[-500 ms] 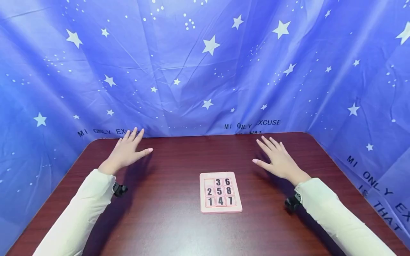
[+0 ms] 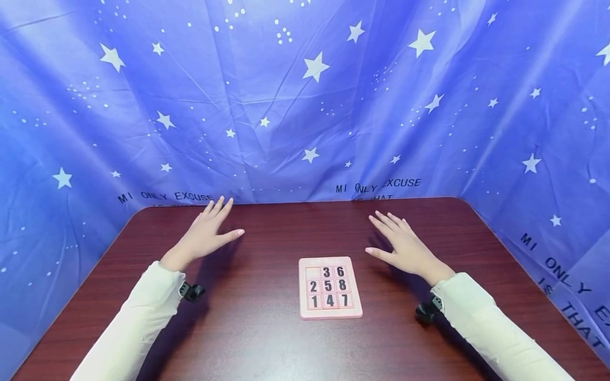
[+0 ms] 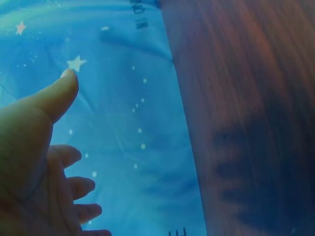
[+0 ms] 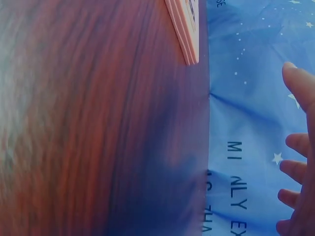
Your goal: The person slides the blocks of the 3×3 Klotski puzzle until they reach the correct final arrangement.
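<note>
A pink sliding number puzzle (image 2: 331, 314) lies flat on the table, its rows reading blank-3-6, 2-5-8 and 1-4-7, with the gap at top left. My left hand (image 2: 202, 235) hovers over the table to the left of the puzzle, fingers spread and holding nothing. On the other side, my right hand (image 2: 407, 246) is held above the table, up and to the right of the puzzle, also with spread fingers and nothing in it. One corner of the puzzle (image 4: 184, 32) shows at the top of the right wrist view.
The dark red-brown wooden table (image 2: 248, 328) has rounded far corners. Blue curtains (image 2: 267, 74) with white stars and printed words hang behind it and along the sides. Each white sleeve has a black wrist camera (image 2: 192, 291) at the cuff.
Both hands have moved inward, toward the puzzle, and slightly closer to the person. The puzzle stays as it was, with the same tile order.
</note>
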A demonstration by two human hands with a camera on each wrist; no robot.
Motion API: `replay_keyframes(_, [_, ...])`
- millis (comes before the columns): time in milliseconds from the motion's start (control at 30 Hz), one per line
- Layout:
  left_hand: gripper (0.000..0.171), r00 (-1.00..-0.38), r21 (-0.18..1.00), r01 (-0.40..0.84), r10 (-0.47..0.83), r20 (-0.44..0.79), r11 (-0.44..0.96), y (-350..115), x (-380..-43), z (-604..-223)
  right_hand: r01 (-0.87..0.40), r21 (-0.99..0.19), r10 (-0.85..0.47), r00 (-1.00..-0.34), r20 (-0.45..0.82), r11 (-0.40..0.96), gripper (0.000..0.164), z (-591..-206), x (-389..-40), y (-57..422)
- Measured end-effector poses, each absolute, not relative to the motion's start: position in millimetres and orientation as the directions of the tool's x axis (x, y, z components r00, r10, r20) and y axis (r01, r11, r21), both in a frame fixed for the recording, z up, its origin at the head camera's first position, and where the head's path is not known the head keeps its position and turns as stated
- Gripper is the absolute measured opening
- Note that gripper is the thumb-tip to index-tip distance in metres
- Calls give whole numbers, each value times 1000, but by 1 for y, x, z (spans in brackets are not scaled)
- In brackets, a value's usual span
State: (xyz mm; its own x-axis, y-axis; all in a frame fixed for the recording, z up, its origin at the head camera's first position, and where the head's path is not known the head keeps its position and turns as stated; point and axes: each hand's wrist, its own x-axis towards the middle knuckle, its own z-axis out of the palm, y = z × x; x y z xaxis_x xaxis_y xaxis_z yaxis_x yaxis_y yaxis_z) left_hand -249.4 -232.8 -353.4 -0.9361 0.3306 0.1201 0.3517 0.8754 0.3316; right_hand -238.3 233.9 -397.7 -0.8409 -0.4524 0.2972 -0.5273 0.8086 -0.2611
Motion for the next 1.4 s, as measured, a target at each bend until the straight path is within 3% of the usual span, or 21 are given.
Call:
replay_keyframes(400, [89, -888, 437, 455, 427, 168, 776, -201, -230, -364, -564, -318, -484, -822, 298, 762, 79, -407, -227, 224])
replay_keyframes(800, [93, -876, 583, 454, 457, 155, 674, -172, -215, -377, -597, -406, -519, -802, 296, 692, 81, -409, -220, 209])
replay_keyframes(1400, [96, -838, 698, 463, 527, 143, 546, -144, -203, -399, -614, -531, -553, -780, 293, 584, 74, -412, -212, 187])
